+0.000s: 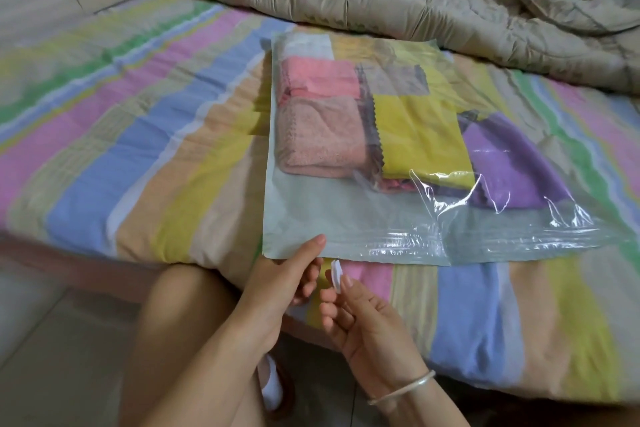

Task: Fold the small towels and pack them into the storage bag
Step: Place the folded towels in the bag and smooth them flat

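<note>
Striped bedsheet (138, 149) carries one clear storage bag (329, 215) lying flat, with at least six folded towels (322, 135) inside. The left hand (287, 281) pinches the bag's near edge. Just beside it, the right hand (363, 319), fingers curled, pinches one small white clip (336, 274).

Two bare forearms, ending in the left hand (284, 284) and right hand (363, 322), seen from above. Thin silvery bangle (401, 388) round the right wrist. Bare knee (180, 288) and lower leg at left. White slipper (272, 385) with brownish edge, partly hidden behind the arms.
</note>
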Demonstrator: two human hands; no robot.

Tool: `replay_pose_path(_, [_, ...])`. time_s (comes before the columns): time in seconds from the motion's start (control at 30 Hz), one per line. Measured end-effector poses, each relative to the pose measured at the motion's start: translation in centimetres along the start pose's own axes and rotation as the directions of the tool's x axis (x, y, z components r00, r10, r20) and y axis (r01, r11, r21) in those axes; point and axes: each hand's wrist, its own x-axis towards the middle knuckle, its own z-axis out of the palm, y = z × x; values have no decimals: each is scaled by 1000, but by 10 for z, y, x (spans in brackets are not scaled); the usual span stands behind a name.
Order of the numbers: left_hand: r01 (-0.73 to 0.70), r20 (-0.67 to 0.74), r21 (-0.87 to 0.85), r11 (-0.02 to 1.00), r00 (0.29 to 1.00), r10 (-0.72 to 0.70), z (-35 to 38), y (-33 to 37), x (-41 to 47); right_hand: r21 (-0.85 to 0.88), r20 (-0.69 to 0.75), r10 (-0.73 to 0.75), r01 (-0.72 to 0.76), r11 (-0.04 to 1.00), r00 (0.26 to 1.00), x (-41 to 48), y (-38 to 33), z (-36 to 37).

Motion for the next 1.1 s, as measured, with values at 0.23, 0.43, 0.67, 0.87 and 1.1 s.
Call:
replay_pose_path(0.23, [-14, 14, 32, 999, 1000, 14, 1, 0, -2, -168, 1, -133, 131, 977, 991, -1, 2, 3])
replay_pose_path(0.43, [-58, 18, 30, 998, 998, 57, 1, 1, -3, -258, -68, -200, 176, 950, 978, -2, 3, 5])
replay_pose_path(0.67, [-85, 29, 69, 994, 996, 83, -1, -4, -3, -253, -110, -226, 193, 948, 968, -1, 1, 8])
replay_pose_path(0.87, [-112, 42, 56, 992, 993, 110, -2, -6, -3, -209, -135, -213, 182, 961, 968, -3, 1, 12])
replay_pose_path(1.1, [-105, 62, 26, 994, 993, 104, -2, -5, -6, -195, -179, -204, 168, 966, 962, 1, 2, 23])
